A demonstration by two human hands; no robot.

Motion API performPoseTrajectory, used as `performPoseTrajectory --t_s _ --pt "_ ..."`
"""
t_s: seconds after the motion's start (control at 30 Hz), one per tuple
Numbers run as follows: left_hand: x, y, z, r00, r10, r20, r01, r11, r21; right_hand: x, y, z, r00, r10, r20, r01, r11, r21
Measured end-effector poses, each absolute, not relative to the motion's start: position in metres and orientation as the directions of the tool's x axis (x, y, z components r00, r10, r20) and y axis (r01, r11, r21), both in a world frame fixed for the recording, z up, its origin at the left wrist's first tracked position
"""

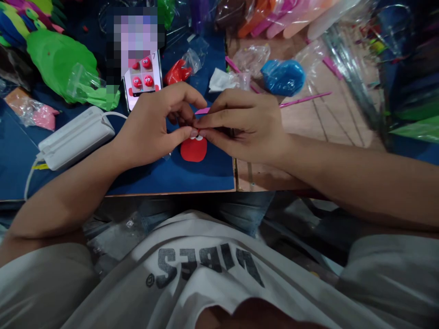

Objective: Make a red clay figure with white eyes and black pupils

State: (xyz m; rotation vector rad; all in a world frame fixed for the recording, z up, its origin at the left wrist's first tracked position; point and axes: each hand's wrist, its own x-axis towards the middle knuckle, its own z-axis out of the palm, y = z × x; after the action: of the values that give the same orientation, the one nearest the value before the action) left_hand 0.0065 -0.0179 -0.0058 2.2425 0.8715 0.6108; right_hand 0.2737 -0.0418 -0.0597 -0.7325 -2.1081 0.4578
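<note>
Meeting at the top edge of a red, rounded, clay-like piece with white-and-black eyes, left hand and right hand have fingertips together; cannot tell whether either grips it or something tiny, contact point hidden. Red piece lies on blue work surface, just below the fingertips, nearer the wearer. Beyond left hand: black-edged phone showing red figures. Left of it: white, rectangular plastic device with cable. Beyond right hand: blue clay-like lump in clear plastic; thin pink stick just beside it.
</note>
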Motion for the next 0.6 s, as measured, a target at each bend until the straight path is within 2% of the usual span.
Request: performPoseTrajectory --t_s 0.33,0.5,0.6 --pt "0.0061 -0.0154 -0.0058 0.651 0.742 0.16 0.38 -0.501 0.778 0.271 -0.0386 -0.0563 -0.484 0.73 0.482 0.371 0.67 -0.643" --pt "0.007 -0.016 -0.0005 0.669 0.7 0.25 0.369 -0.605 0.706 0.2716 -0.0384 -0.0562 -0.487 0.692 0.532 0.333 0.711 -0.62" --pt "0.0069 -0.0183 -0.0002 0.703 0.665 0.253 0.375 -0.648 0.662 0.2712 -0.0381 -0.0569 -0.489 0.692 0.531 0.302 0.706 -0.641"
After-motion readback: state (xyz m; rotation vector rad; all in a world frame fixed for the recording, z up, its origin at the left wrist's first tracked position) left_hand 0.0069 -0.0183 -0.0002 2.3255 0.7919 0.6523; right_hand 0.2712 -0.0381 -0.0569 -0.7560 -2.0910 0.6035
